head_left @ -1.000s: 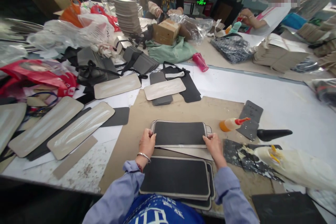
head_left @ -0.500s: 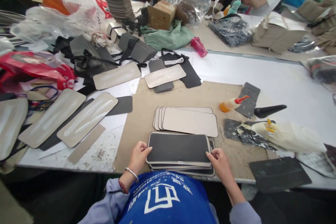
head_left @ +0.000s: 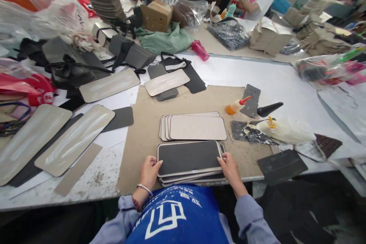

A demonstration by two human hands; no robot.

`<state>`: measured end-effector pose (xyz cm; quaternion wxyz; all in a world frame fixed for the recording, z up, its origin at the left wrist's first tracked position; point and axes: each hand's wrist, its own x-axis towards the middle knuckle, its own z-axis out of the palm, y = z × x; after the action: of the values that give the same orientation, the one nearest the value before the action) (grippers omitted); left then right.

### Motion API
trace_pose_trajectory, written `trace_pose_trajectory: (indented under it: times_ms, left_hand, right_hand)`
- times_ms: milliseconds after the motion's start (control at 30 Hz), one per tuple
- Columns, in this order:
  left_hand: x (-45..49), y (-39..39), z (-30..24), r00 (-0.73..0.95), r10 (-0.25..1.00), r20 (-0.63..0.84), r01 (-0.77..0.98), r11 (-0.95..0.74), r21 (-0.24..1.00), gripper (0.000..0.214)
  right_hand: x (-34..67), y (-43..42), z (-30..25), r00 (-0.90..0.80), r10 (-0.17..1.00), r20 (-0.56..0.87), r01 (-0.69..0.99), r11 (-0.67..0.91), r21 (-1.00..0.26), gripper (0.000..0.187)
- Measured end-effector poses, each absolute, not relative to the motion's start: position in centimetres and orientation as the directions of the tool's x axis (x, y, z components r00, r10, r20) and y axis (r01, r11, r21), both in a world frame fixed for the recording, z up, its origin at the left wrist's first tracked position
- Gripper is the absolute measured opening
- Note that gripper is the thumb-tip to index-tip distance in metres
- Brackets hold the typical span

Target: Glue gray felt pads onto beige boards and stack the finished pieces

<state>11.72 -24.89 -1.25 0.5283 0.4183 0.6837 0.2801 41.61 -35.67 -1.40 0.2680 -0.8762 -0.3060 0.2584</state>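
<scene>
A dark grey panel with rounded corners and a pale rim [head_left: 188, 157] lies on top of a stack of similar panels [head_left: 194, 178] at the table's front edge. My left hand [head_left: 150, 168] grips its left end, thumb on the upper face. At the opposite end my right hand [head_left: 229, 166] holds the right edge in the same way. Both hands are closed on the panel, with the undersides of the fingers hidden. Just beyond it, a fanned pile of beige panels [head_left: 197, 127] lies on the brown cardboard sheet [head_left: 134, 152].
To the right are an orange glue bottle with a red tip [head_left: 237, 106], a black-handled tool [head_left: 269, 109] and a glue-filled plastic bag [head_left: 288, 129]. Shiny beige panels [head_left: 76, 141] lie on the left. A pink cup [head_left: 200, 50] and a cardboard box [head_left: 156, 15] stand farther back, near co-workers.
My view has swung to the right, so the table's things appear farther left. Both hands keep hold of the same panel on the stack.
</scene>
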Motion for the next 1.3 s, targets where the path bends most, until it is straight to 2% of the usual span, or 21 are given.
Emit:
trace_pose_trajectory:
  times_ms: [567,900,1133,1300]
  left_hand:
    - [11.5,-23.9,-0.6,-0.053,0.845,-0.532,0.283,0.523,0.804,0.022]
    - [11.2,-23.6,-1.2,-0.032,0.815,-0.579,0.277,0.564,0.778,0.022]
    - [11.8,-23.5,0.1,-0.089,0.828,-0.554,0.284,0.554,0.783,0.022]
    - [12.3,-24.4,1.0,-0.103,0.885,-0.454,0.327,0.462,0.825,0.020]
  right_hand:
    - [42.5,-36.0,-2.5,0.666,0.676,-0.316,0.408,-0.684,-0.604,0.028]
    - [43.1,-36.1,-3.1,0.662,0.681,-0.314,0.421,-0.684,-0.596,0.029]
    - [42.9,-36.2,-3.2,0.660,0.692,-0.293,0.389,-0.648,-0.655,0.033]
    - [42.6,-36.9,-2.0,0.652,0.706,-0.277,0.328,-0.592,-0.736,0.036]
